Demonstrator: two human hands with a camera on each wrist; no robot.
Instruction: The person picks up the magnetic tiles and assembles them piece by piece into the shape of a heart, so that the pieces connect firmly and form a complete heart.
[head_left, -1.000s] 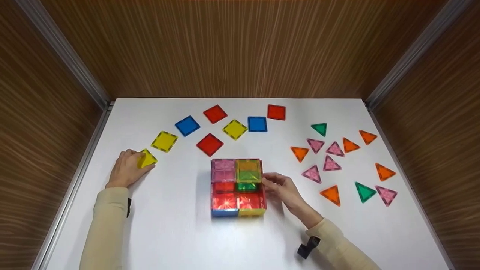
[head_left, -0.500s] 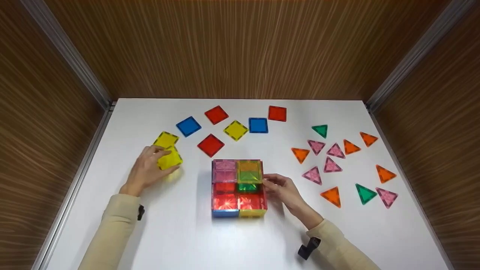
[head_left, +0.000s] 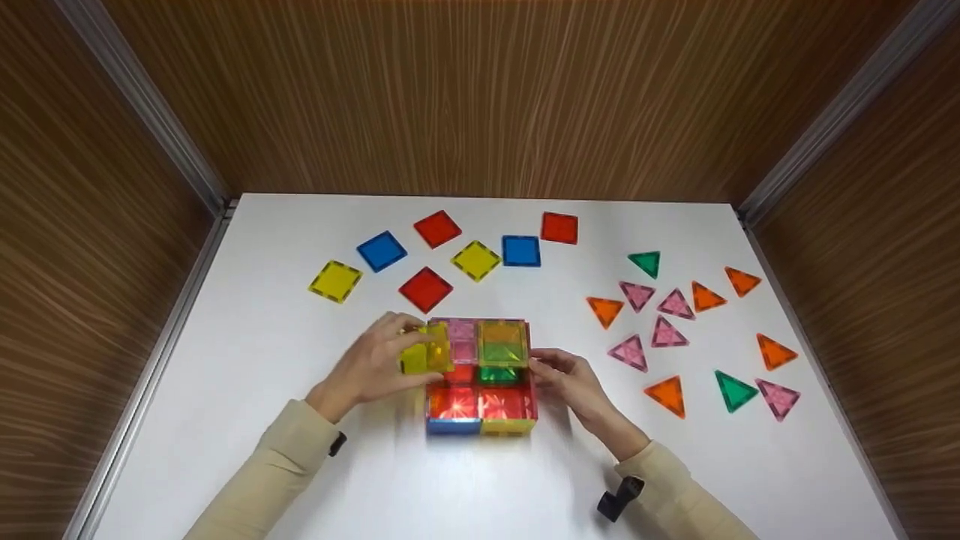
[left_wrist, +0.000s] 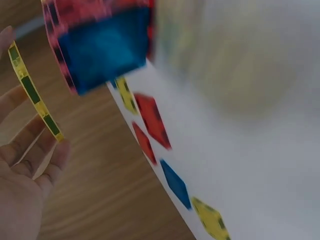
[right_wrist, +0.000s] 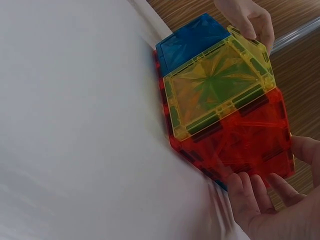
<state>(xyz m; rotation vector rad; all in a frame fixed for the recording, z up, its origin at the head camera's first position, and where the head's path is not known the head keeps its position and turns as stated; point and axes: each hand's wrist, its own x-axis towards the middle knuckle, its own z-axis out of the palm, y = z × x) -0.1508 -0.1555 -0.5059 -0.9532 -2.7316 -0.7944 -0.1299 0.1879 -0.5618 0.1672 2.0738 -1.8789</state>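
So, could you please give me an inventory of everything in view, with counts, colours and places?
Translucent tile structure: 1, multicoloured, middle of the table
Held translucent square tile: 1, yellow, in the left hand, by the structure
Loose translucent square tiles: 7 (3 red, 2 blue, 2 yellow), far part of the table
Translucent triangular tiles: 12 (5 orange, 5 pink, 2 green), right side of the table
Flat table: 1, white, underneath
Wood-grain panels: 3, brown, back and both sides
Metallic strips: several, grey, panel corners and table sides
Wrist-worn devices: 2, black, at the cuffs
Long sleeves: 2, beige, both arms
Left hand: 1, bare, pinching the held tile
Right hand: 1, bare, touching the structure's right side
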